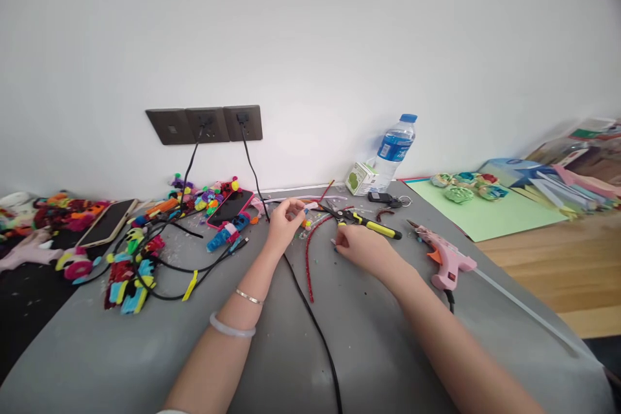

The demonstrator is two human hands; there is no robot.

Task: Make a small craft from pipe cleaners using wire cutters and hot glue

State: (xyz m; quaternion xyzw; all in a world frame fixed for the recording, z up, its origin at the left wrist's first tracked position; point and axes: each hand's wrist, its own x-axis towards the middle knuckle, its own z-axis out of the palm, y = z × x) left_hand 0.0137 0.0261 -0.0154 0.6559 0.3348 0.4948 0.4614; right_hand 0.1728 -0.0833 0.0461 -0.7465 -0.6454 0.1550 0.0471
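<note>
My left hand [285,225] is closed in a pinch on a small pale pink and blue piece [310,206], too small to name surely. To its right, my right hand [359,244] is low over the grey table, fingers closed. A tiny pale bit [333,242] shows at its fingertips; whether it is held is unclear. Just beyond the right hand lie pliers [376,227] with yellow and black handles. Between the hands, a red glittery pipe cleaner [308,265] curves along the table.
A pink glue gun [445,263] lies at right. Behind stand a water bottle [395,150] and a small carton [360,179]. Fuzzy colourful figures [130,278], phones [230,208] and black cables [315,323] spread left and centre. Green paper [466,213] bears crumpled flowers.
</note>
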